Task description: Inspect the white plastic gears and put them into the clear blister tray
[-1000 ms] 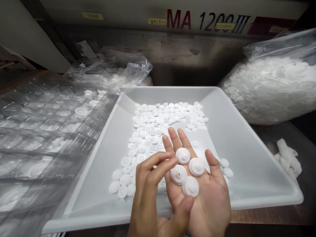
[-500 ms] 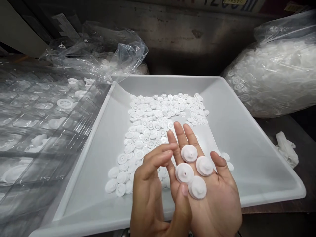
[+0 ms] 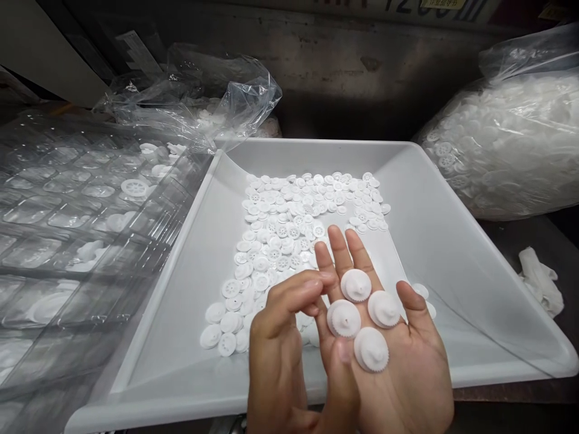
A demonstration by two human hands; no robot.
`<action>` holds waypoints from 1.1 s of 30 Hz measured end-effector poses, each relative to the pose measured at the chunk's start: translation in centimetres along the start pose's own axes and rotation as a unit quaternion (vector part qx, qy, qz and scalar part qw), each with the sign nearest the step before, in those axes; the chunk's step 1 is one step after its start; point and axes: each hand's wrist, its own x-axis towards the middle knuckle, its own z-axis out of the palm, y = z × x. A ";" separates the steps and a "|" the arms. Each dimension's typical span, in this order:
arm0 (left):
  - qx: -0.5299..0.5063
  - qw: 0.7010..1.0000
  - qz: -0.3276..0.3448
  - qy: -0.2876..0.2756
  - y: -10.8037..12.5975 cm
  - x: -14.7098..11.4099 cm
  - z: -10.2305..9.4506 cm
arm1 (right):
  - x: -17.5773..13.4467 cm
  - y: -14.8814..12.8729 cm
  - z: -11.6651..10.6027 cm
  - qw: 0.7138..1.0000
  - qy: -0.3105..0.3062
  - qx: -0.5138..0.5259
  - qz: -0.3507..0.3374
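My right hand (image 3: 402, 367) is palm up with its fingers stretched out. Several white plastic gears (image 3: 371, 349) rest on its palm and finger bases, each toothed at the rim with a raised hub facing up. Beside it on the left, my left hand (image 3: 283, 337) is curved, with a gap between its fingers and thumb and nothing gripped. Its thumb tip is close to the lower-left gears; whether it touches them I cannot tell. Beneath both hands, a large pale grey tray (image 3: 434, 241) contains many loose white gears (image 3: 271, 241), some partly hidden by the hands.
Clear plastic compartment trays (image 3: 49, 211) stand on the left, a few white parts in them. Behind them lies a crumpled clear bag (image 3: 226, 108). A full bag of white gears (image 3: 520, 138) leans at the right, above a white crumpled cloth or glove (image 3: 540, 280).
The view has shifted slightly, so most things appear further right. The lowest gear on my right palm has separated from the gear at its upper left. My left hand keeps nearly the same pose.
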 end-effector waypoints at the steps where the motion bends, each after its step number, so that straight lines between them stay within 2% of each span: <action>1: -0.025 0.999 -0.017 0.030 0.2 0.0 0.2 | 0.0 0.0 0.1 1.000 0.002 0.012 0.000; 3: -0.081 0.994 -0.058 0.051 0.6 0.3 0.1 | 0.1 0.1 0.2 0.999 0.008 0.031 0.001; 8: -0.171 0.973 -0.158 -0.003 0.6 1.3 -1.5 | 0.2 0.1 0.5 0.998 0.027 0.058 -0.007; 14: -0.238 0.933 -0.270 0.014 0.6 2.1 -1.8 | 0.3 -0.1 0.7 0.997 0.046 0.064 -0.015; 16: -0.253 0.923 -0.289 0.027 0.7 2.2 -1.7 | 0.3 -0.1 0.7 0.997 0.047 0.062 -0.016; 21: -0.237 0.929 -0.279 0.043 0.9 2.0 -1.6 | 0.4 0.0 0.8 0.997 0.059 0.056 -0.016; 26: -0.211 0.945 -0.246 0.035 0.8 1.8 -1.5 | 0.3 0.1 0.7 0.997 0.073 0.015 -0.023; 30: -0.218 0.949 -0.228 0.006 0.6 1.9 -1.6 | 0.3 0.0 0.5 0.995 0.057 -0.073 -0.042; 32: -0.223 0.948 -0.226 0.003 0.5 1.9 -1.8 | 0.5 0.1 0.4 0.978 0.099 -0.173 -0.059; 33: -0.224 0.949 -0.224 0.003 0.4 1.9 -1.9 | 0.7 0.1 0.4 0.960 0.130 -0.238 -0.071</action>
